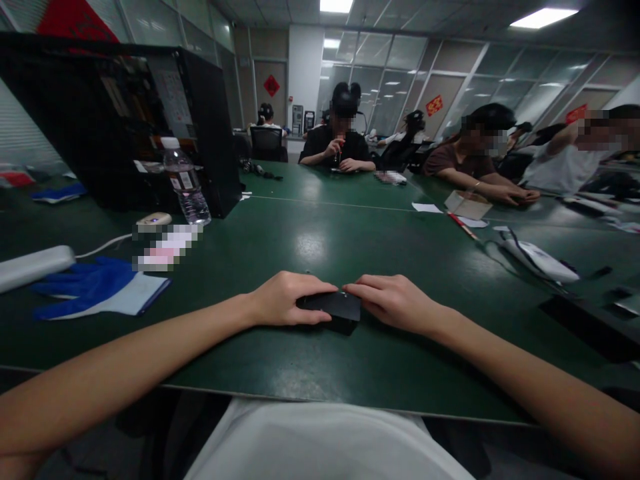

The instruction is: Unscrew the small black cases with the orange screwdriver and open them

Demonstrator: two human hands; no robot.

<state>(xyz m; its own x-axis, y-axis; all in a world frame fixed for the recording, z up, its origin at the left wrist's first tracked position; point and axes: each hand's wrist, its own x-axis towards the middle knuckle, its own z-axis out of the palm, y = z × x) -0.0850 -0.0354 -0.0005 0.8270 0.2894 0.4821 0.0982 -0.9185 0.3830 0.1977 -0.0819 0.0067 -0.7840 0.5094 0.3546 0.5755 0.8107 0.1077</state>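
Note:
A small black rectangular block (343, 307) is on the green table in front of me, between both hands. My left hand (295, 300) is closed around its left end, with the fingers along the far side and the thumb along the near side. At the block's upper right corner, the fingers of my right hand (393, 300) are pressed together against it; the right thumb is mostly hidden. Tiny bright specks show on the block's far edge by my right fingertips. Too little detail shows to tell what kind of thing the block is.
On the left are a blue and white work glove (107, 287), a water bottle (185, 180) and an open black computer case (190, 120). A white pouch (540, 257), a small box (467, 205) and a black box (590, 327) lie right on the green table (310, 247). Co-workers sit beyond.

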